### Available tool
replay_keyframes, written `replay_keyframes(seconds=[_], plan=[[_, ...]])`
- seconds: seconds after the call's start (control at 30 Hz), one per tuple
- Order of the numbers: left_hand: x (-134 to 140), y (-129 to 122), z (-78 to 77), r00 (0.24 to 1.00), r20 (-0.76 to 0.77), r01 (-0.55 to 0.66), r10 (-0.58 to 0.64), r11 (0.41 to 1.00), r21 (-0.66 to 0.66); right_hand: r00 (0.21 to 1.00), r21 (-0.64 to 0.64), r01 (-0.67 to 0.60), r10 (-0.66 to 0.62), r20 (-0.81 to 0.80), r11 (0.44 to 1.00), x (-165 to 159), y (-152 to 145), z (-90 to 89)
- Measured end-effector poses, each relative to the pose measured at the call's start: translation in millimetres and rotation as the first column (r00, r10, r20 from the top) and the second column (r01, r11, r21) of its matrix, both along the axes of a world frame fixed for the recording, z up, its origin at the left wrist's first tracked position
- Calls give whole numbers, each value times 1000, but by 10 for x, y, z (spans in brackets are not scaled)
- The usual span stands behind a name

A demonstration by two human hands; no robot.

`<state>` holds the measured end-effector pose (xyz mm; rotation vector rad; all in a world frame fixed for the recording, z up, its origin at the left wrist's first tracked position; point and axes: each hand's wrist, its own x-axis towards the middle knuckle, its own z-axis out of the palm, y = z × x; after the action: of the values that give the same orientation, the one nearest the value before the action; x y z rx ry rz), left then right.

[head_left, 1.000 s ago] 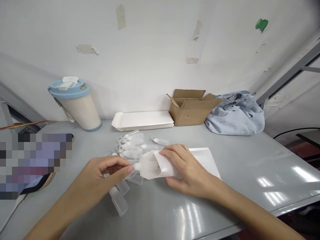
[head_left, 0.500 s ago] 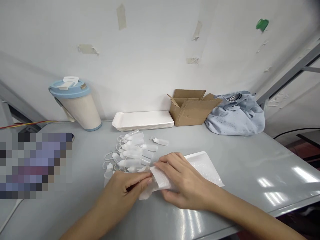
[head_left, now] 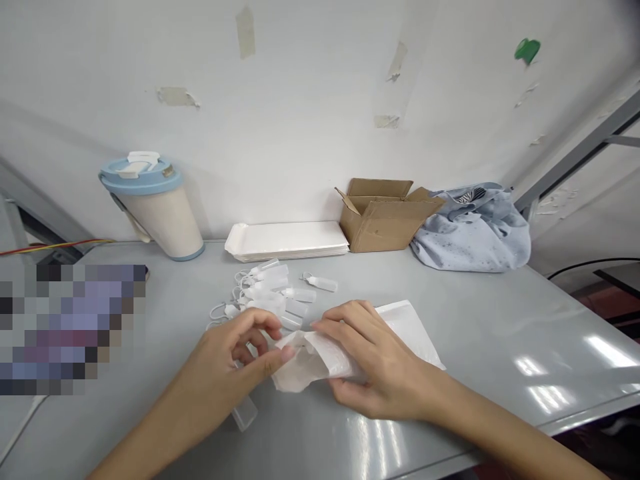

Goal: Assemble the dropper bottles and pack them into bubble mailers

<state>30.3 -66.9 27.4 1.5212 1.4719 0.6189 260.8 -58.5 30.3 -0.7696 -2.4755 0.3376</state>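
Note:
My right hand (head_left: 373, 360) grips a white bubble mailer (head_left: 413, 327), fingers on top and thumb beneath. The mailer's mouth (head_left: 305, 367) gapes toward my left hand (head_left: 245, 357). My left hand has its thumb and index finger apart at the mouth's edge, the other fingers curled. Small translucent squeeze bottles (head_left: 270, 280) with looped cap straps lie in a pile behind the hands. Another clear bottle (head_left: 245, 413) shows partly below my left hand; whether it is held or lies on the table is hidden.
A stack of white mailers (head_left: 290, 237) lies against the wall. Beside it stand an open cardboard box (head_left: 383, 227) and a pale blue cloth bundle (head_left: 473, 230). A cream tumbler with a blue lid (head_left: 160, 210) is at the back left. A pixelated area (head_left: 75, 327) covers the left.
My left hand has loosened its pinch on the mailer's edge and shifted slightly left, fingers spreading. The mouth gapes wider. A bottle end now shows below my left hand.

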Motion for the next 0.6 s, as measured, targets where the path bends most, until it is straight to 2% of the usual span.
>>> replay_keyframes(seconds=[0.1, 0.17, 0.3, 0.43, 0.53, 0.6], plan=[[36, -16, -8, 983, 52, 183, -179, 980, -80, 999, 25, -40, 40, -24, 999, -15, -31, -17], [69, -24, -22, 972, 79, 228, -221, 968, -105, 998, 25, -64, 64, -16, 998, -27, -52, -22], [137, -45, -16, 991, 46, 133, -129, 989, -72, 992, -52, -72, 77, 97, 996, -39, -52, -2], [139, -47, 49, 996, 82, -40, 44, 998, -50, 984, -112, -22, 41, 172, 993, -9, 12, -3], [12, 19, 71, 986, 136, -86, 93, 995, -50, 986, -87, 48, -33, 164, 995, 42, 75, -14], [-139, 96, 58, 992, 82, -92, 92, 996, 1, 984, -72, 102, -90, 156, 992, 81, 115, -11]])
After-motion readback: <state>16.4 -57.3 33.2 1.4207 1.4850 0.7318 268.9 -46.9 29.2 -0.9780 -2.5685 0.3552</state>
